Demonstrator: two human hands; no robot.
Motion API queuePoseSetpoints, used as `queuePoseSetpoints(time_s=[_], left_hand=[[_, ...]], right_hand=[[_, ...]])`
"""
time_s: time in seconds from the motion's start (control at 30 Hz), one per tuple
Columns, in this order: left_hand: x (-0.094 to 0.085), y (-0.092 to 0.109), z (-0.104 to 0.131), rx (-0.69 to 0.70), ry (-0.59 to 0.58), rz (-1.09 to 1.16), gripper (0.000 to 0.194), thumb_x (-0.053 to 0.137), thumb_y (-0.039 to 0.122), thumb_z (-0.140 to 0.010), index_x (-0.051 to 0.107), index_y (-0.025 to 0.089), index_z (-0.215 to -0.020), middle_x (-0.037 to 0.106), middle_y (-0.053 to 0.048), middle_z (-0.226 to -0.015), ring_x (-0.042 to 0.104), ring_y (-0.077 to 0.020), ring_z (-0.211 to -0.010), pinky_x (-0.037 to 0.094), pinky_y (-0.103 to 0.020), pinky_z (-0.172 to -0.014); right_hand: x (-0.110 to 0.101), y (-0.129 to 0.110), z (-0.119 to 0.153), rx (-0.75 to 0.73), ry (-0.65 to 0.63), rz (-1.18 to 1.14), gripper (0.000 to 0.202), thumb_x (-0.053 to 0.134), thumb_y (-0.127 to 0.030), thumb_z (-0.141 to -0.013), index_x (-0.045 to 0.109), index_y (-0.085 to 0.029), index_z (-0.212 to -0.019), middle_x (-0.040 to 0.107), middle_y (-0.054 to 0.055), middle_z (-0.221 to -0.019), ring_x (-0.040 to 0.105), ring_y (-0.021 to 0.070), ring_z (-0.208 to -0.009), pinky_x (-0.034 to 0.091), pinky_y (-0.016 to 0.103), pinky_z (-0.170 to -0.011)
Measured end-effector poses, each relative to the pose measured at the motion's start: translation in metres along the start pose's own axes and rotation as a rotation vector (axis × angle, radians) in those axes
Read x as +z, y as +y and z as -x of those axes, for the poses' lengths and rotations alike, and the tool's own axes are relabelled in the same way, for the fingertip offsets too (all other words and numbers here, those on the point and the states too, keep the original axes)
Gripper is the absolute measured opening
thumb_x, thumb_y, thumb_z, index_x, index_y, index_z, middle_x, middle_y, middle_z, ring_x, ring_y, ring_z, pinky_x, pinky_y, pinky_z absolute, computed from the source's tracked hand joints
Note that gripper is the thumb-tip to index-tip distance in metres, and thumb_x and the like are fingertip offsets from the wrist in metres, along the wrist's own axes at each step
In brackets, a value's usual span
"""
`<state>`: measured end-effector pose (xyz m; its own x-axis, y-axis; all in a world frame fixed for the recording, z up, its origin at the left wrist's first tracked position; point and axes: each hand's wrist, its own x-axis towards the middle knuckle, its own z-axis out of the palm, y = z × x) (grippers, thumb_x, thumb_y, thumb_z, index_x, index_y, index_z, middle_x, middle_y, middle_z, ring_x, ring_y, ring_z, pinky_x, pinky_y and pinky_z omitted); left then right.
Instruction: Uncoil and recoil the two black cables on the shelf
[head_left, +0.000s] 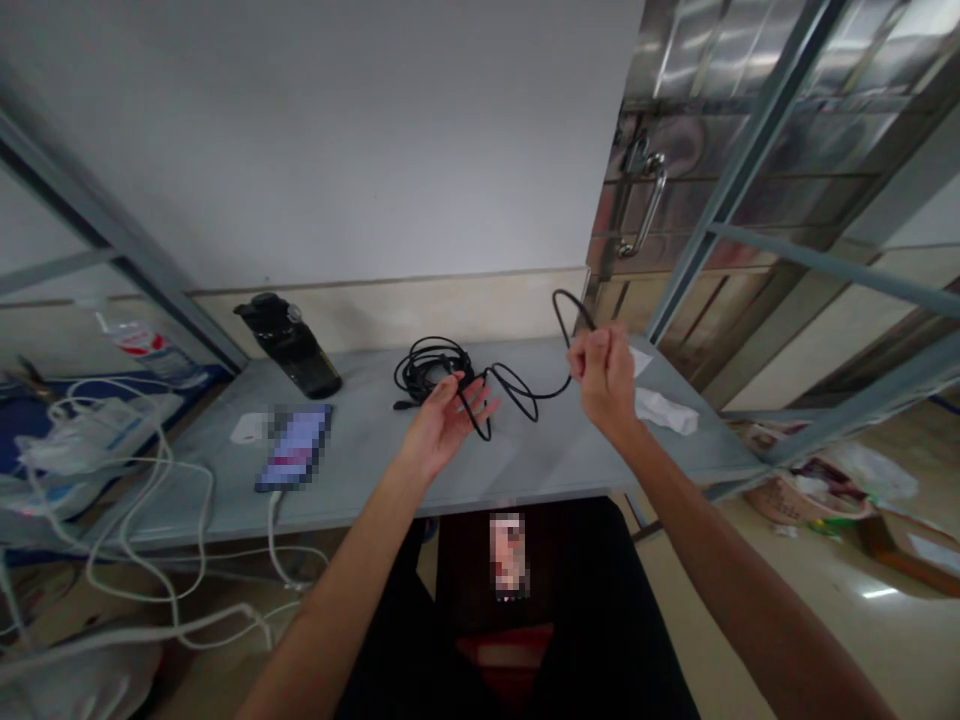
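A long black cable (433, 362) lies in a loose coil on the grey table (360, 480), with loops running off to the right. My left hand (444, 420) is at the front right of the coil, palm up and fingers spread, and a strand of the cable passes across its fingers. Farther right, my right hand (604, 370) is closed in a fist around the cable, raised above the table. A bend of the cable stands up beyond that fist. The cable's end inside the fist is hidden.
On the left are a dark bottle (289, 345), a phone (296, 450) with a white cable (276, 540), and a clear bottle (154, 355). Crumpled white tissue (666, 411) lies at the right. Metal frame posts (739, 170) rise at both sides; a wall (375, 140) stands behind.
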<state>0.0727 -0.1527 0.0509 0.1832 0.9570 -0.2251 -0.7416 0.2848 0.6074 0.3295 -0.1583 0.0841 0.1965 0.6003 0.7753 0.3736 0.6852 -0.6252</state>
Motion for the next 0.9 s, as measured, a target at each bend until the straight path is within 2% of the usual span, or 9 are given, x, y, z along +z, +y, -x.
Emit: queuePoseSetpoints(time_s=[0.17,0.3,0.37,0.47,0.6,0.67,0.73,0.83,0.9], left_hand=[[0.011,-0.018,-0.031,-0.124,0.002,-0.093,0.016,0.06,0.023,-0.113,0.073,0.019,-0.106,0.083,-0.014,-0.105,0.085,-0.0276,-0.091,0.073,-0.049,-0.093],[0.024,-0.022,-0.06,-0.172,0.028,-0.093,0.024,0.053,0.02,-0.113,0.072,0.018,-0.099,0.084,-0.015,-0.101,0.085,-0.0279,-0.092,0.072,-0.047,-0.094],[0.034,-0.024,-0.078,-0.169,0.05,-0.06,0.026,0.05,0.015,-0.111,0.072,0.018,-0.097,0.083,-0.013,-0.093,0.085,-0.0269,-0.091,0.071,-0.046,-0.096],[0.047,-0.027,-0.11,-0.126,0.076,0.002,0.028,0.048,0.013,-0.109,0.073,0.019,-0.097,0.082,-0.011,-0.089,0.085,-0.0254,-0.093,0.07,-0.043,-0.098],[0.048,-0.032,-0.144,-0.089,0.08,0.06,0.032,0.045,0.012,-0.11,0.071,0.019,-0.094,0.081,-0.008,-0.086,0.086,-0.0239,-0.096,0.069,-0.037,-0.096],[0.043,-0.036,-0.152,-0.075,0.055,0.064,0.032,0.047,0.015,-0.112,0.072,0.02,-0.094,0.082,-0.007,-0.086,0.086,-0.0238,-0.097,0.068,-0.035,-0.095],[0.038,-0.042,-0.154,-0.061,0.033,0.057,0.027,0.053,0.02,-0.113,0.075,0.021,-0.097,0.085,-0.008,-0.093,0.086,-0.0244,-0.101,0.068,-0.034,-0.096],[0.034,-0.048,-0.15,-0.042,0.026,0.035,0.023,0.06,0.026,-0.113,0.077,0.021,-0.1,0.088,-0.008,-0.103,0.086,-0.0255,-0.109,0.067,-0.034,-0.098],[0.033,-0.049,-0.146,-0.013,0.021,0.011,0.024,0.06,0.028,-0.115,0.077,0.022,-0.1,0.088,-0.008,-0.105,0.085,-0.0254,-0.113,0.066,-0.032,-0.099]], right_hand=[[0.03,0.031,0.02,-0.039,-0.258,0.117,0.052,0.035,-0.072,-0.119,0.047,-0.028,-0.095,0.058,-0.004,-0.069,0.054,0.0149,-0.057,0.044,0.029,-0.061],[0.049,0.066,0.019,-0.019,-0.353,0.14,0.054,0.036,-0.073,-0.119,0.053,-0.027,-0.097,0.061,-0.002,-0.072,0.057,0.0151,-0.06,0.042,0.028,-0.063],[0.06,0.087,0.014,-0.005,-0.364,0.153,0.056,0.035,-0.075,-0.118,0.054,-0.027,-0.096,0.062,-0.001,-0.073,0.058,0.0154,-0.063,0.042,0.029,-0.064],[0.079,0.114,0.007,0.049,-0.298,0.133,0.061,0.033,-0.082,-0.116,0.051,-0.028,-0.094,0.062,-0.001,-0.072,0.06,0.0163,-0.064,0.042,0.029,-0.064],[0.099,0.139,0.005,0.193,-0.289,-0.025,0.06,0.035,-0.081,-0.116,0.057,-0.027,-0.103,0.061,-0.005,-0.065,0.061,0.0153,-0.054,0.046,0.029,-0.06],[0.102,0.145,0.009,0.225,-0.306,-0.069,0.062,0.036,-0.082,-0.116,0.063,-0.026,-0.116,0.065,-0.005,-0.067,0.063,0.0155,-0.056,0.05,0.029,-0.061],[0.102,0.147,0.014,0.194,-0.324,-0.048,0.066,0.045,-0.086,-0.111,0.066,-0.025,-0.126,0.071,-0.002,-0.077,0.069,0.0169,-0.066,0.054,0.031,-0.068],[0.102,0.146,0.023,0.123,-0.355,0.021,0.071,0.066,-0.091,-0.098,0.069,-0.025,-0.126,0.077,0.001,-0.093,0.071,0.0189,-0.079,0.057,0.033,-0.075],[0.104,0.145,0.028,0.124,-0.37,0.038,0.069,0.071,-0.087,-0.098,0.07,-0.024,-0.124,0.076,0.002,-0.093,0.07,0.0183,-0.077,0.056,0.033,-0.074]])
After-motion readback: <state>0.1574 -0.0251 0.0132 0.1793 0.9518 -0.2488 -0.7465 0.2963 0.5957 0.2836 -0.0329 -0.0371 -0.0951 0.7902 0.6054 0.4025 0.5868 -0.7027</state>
